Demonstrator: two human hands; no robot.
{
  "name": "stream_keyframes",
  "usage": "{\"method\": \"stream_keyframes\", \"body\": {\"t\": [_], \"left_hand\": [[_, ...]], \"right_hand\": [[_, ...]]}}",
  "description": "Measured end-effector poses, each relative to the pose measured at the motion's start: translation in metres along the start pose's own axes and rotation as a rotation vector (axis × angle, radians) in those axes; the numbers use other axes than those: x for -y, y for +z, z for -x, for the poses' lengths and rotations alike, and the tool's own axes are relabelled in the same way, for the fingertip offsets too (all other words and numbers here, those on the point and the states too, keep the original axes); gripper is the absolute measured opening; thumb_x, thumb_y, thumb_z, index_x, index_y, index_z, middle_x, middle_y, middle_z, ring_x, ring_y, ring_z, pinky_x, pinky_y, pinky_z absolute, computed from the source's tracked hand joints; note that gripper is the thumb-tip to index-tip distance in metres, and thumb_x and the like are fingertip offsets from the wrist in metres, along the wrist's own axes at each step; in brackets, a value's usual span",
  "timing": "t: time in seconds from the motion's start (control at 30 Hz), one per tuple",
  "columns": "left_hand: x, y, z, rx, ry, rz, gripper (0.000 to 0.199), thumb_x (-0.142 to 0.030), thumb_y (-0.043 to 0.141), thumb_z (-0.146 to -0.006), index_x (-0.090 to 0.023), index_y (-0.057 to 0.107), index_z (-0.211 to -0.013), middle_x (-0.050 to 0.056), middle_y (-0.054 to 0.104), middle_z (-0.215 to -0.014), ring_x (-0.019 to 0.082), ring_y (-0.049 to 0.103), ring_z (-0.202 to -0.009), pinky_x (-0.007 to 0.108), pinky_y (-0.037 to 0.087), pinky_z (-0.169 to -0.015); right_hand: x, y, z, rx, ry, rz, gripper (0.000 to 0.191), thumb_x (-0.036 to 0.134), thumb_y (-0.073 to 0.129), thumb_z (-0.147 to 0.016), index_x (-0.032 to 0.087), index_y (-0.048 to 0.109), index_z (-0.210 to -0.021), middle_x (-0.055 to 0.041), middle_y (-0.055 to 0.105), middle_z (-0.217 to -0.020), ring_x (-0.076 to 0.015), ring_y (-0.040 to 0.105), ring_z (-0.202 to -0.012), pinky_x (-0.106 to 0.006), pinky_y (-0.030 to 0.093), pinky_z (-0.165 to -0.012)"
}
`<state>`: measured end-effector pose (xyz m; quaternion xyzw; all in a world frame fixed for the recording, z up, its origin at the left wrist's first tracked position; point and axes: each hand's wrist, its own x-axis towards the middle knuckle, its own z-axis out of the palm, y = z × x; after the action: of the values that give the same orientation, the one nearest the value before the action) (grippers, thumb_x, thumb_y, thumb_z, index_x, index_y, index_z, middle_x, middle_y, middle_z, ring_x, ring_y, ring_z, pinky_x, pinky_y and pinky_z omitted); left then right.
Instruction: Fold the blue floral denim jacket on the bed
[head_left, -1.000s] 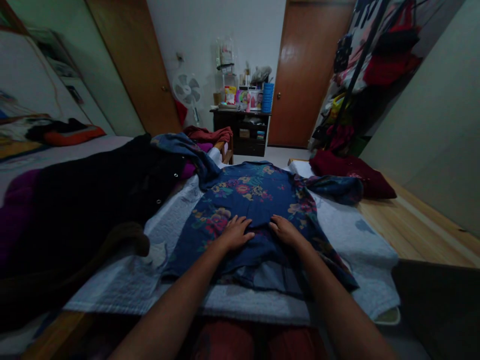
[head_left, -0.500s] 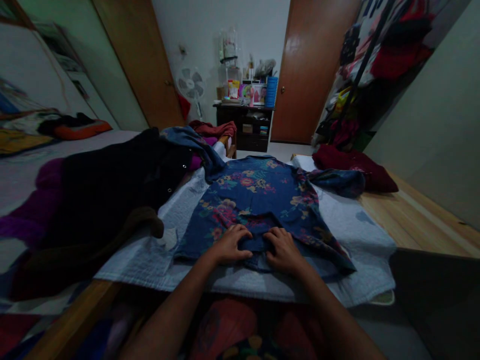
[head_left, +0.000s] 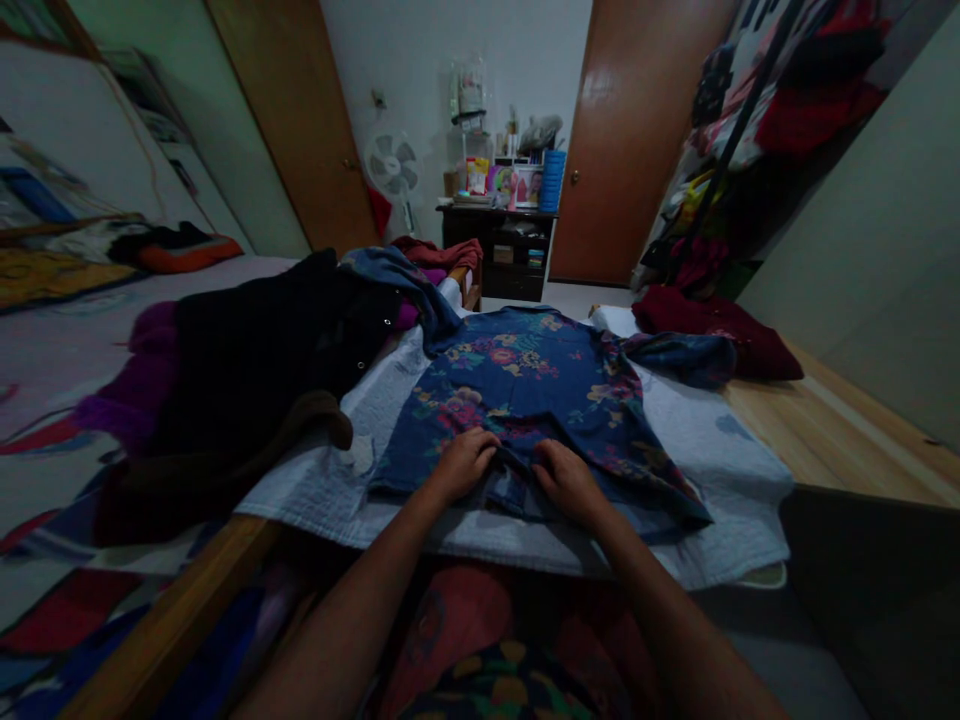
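A blue floral long-sleeved shirt (head_left: 510, 375) lies spread over a pale quilted cloth (head_left: 682, 440), its collar at the far end and its sleeves out to the sides. Near the hem, my left hand (head_left: 466, 465) is closed on the fabric, left of the middle. My right hand (head_left: 568, 482) grips the same part of the shirt a little to the right, fingers bent into the cloth. Between both hands the fabric bunches into a raised fold. The fingertips are partly hidden in the dark folds.
Black clothing with a purple part (head_left: 262, 330) lies heaped at the left. A dark red folded cloth (head_left: 720, 335) rests on the wooden surface (head_left: 847, 440) at the right. Behind stand a fan (head_left: 394, 165) and a dark cabinet (head_left: 495, 255). A wooden bed rail (head_left: 187, 610) runs at lower left.
My hands have moved slightly away from me, and their fingers have closed on the shirt near its hem. The fabric between them is more gathered. The view has shifted a little left.
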<state>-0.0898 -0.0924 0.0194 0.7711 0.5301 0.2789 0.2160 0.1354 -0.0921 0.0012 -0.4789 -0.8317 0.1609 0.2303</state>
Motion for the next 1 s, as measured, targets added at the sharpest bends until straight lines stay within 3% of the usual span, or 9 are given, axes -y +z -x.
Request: {"method": "stream_keyframes", "body": {"t": [0.1, 0.23, 0.37, 0.5, 0.6, 0.7, 0.83, 1.0], "left_hand": [[0.002, -0.004, -0.009, -0.130, -0.007, 0.004, 0.014, -0.015, 0.052, -0.088, -0.019, 0.065, -0.090, 0.004, 0.067, -0.093, 0.018, 0.062, -0.090, 0.030, 0.047, -0.084], [0.011, -0.002, -0.019, -0.212, -0.075, -0.108, 0.013, -0.010, 0.053, -0.083, -0.019, 0.061, -0.088, 0.004, 0.064, -0.090, 0.019, 0.060, -0.087, 0.031, 0.046, -0.082], [0.019, 0.006, -0.012, -0.127, -0.104, -0.312, 0.024, -0.002, 0.054, -0.074, -0.020, 0.062, -0.087, 0.006, 0.058, -0.095, 0.021, 0.055, -0.095, 0.033, 0.045, -0.085], [0.014, 0.005, 0.011, -0.120, -0.077, -0.444, 0.026, -0.005, 0.052, -0.077, -0.022, 0.064, -0.094, 0.007, 0.056, -0.101, 0.024, 0.051, -0.100, 0.037, 0.043, -0.087], [0.004, 0.001, 0.027, -0.095, 0.005, -0.370, 0.023, -0.008, 0.053, -0.079, -0.022, 0.062, -0.095, 0.006, 0.057, -0.102, 0.024, 0.051, -0.101, 0.037, 0.042, -0.089], [-0.004, 0.005, 0.039, 0.048, 0.114, -0.175, 0.018, -0.019, 0.062, -0.080, -0.022, 0.060, -0.098, 0.004, 0.059, -0.102, 0.022, 0.053, -0.100, 0.035, 0.043, -0.090], [-0.007, 0.024, 0.046, 0.082, 0.103, -0.130, 0.042, -0.035, 0.070, -0.076, -0.020, 0.057, -0.114, 0.007, 0.059, -0.113, 0.025, 0.053, -0.105, 0.038, 0.044, -0.091], [-0.005, 0.035, 0.044, 0.036, 0.053, -0.188, 0.046, -0.008, 0.055, -0.079, -0.023, 0.054, -0.123, 0.006, 0.059, -0.116, 0.021, 0.054, -0.106, 0.035, 0.043, -0.093]], "right_hand": [[0.011, 0.003, 0.008, -0.107, -0.050, 0.003, 0.012, 0.017, 0.058, -0.082, 0.020, 0.057, -0.094, -0.0074, 0.058, -0.101, -0.0218, 0.053, -0.097, -0.033, 0.043, -0.086], [0.021, 0.009, 0.020, -0.055, -0.116, 0.009, 0.020, 0.029, 0.070, -0.077, 0.021, 0.058, -0.091, -0.0102, 0.053, -0.120, -0.0264, 0.047, -0.113, -0.041, 0.040, -0.097], [0.022, 0.017, 0.029, 0.032, -0.137, 0.061, 0.041, 0.040, 0.078, -0.069, 0.020, 0.060, -0.100, -0.0135, 0.049, -0.132, -0.0317, 0.040, -0.124, -0.048, 0.035, -0.104], [0.019, 0.020, 0.030, -0.012, -0.155, 0.074, 0.030, 0.025, 0.071, -0.073, 0.019, 0.063, -0.101, -0.0119, 0.052, -0.128, -0.0289, 0.042, -0.122, -0.045, 0.033, -0.105], [0.017, 0.018, 0.026, -0.034, -0.156, 0.078, 0.025, 0.015, 0.064, -0.077, 0.021, 0.067, -0.101, -0.0095, 0.057, -0.120, -0.0260, 0.047, -0.114, -0.042, 0.037, -0.099], [0.014, 0.014, 0.022, -0.024, -0.112, 0.077, 0.021, 0.015, 0.060, -0.082, 0.022, 0.069, -0.100, -0.0077, 0.061, -0.105, -0.0231, 0.051, -0.099, -0.038, 0.041, -0.088], [0.011, 0.016, 0.019, 0.031, -0.115, -0.001, 0.020, 0.015, 0.058, -0.086, 0.021, 0.068, -0.103, -0.0053, 0.061, -0.095, -0.0194, 0.055, -0.091, -0.031, 0.043, -0.082], [0.014, 0.018, 0.021, 0.108, -0.103, -0.071, 0.024, 0.012, 0.062, -0.082, 0.021, 0.068, -0.104, -0.0039, 0.063, -0.097, -0.0180, 0.059, -0.093, -0.029, 0.044, -0.083]]}}
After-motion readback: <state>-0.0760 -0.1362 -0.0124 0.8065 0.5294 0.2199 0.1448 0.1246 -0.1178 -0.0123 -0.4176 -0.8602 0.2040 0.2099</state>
